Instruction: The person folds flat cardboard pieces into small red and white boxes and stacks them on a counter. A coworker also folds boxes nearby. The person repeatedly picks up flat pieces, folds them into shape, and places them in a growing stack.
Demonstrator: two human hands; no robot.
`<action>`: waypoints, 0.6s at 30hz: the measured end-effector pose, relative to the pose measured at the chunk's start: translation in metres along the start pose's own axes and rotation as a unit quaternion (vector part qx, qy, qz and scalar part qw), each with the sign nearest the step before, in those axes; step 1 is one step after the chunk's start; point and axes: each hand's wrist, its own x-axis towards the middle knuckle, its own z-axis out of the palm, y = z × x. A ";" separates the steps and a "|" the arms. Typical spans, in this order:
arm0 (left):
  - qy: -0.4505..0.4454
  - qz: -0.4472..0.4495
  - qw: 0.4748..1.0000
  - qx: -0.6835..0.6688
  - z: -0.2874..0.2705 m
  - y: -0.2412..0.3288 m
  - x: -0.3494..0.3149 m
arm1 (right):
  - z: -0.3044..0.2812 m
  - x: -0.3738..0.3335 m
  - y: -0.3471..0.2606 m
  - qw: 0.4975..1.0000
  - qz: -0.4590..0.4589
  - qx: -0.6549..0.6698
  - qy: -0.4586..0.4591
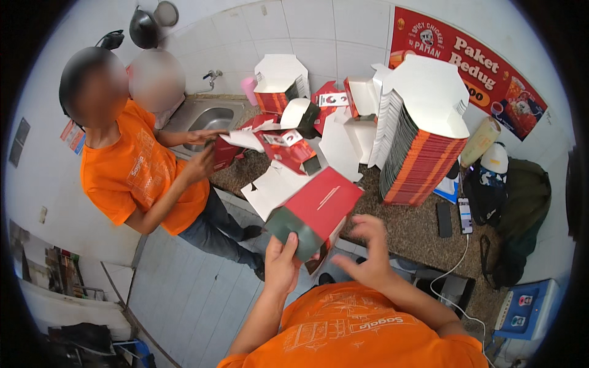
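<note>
A partly folded red and dark-green cardboard food box [322, 202] is in front of me, its white inner flap spread out on the far left side. My left hand [282, 264] grips its near green end, thumb on top. To the right of the box, my right hand [368, 248] is off the cardboard, fingers apart and curved, holding nothing. Beyond the box, several other red and white boxes [288, 147], some folded and some loosely open, crowd the counter. A tall stack of flat boxes [423, 165] rises at the right.
A co-worker in an orange shirt [141, 159] handles another red box [227, 153] at the left. Behind are a metal sink [215, 116] and a pink cup [250, 89]. On the granite counter [405, 224] lie a dark phone [443, 219], a cabled phone [465, 214] and a dark bag [521, 202].
</note>
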 end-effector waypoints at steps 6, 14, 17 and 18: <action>-0.067 -0.048 0.985 -0.151 0.011 0.007 0.002 | 0.007 0.038 -0.011 0.974 -0.180 0.057 -0.128; 0.048 0.036 0.997 -0.049 0.018 -0.023 -0.011 | 0.013 0.049 -0.019 0.992 -0.101 0.064 -0.033; 0.019 0.041 0.994 -0.095 0.020 -0.014 -0.001 | 0.001 0.050 -0.020 0.978 -0.163 -0.016 -0.125; 0.041 0.056 0.991 -0.117 0.028 -0.012 0.003 | -0.001 0.048 -0.019 0.973 -0.171 -0.014 -0.151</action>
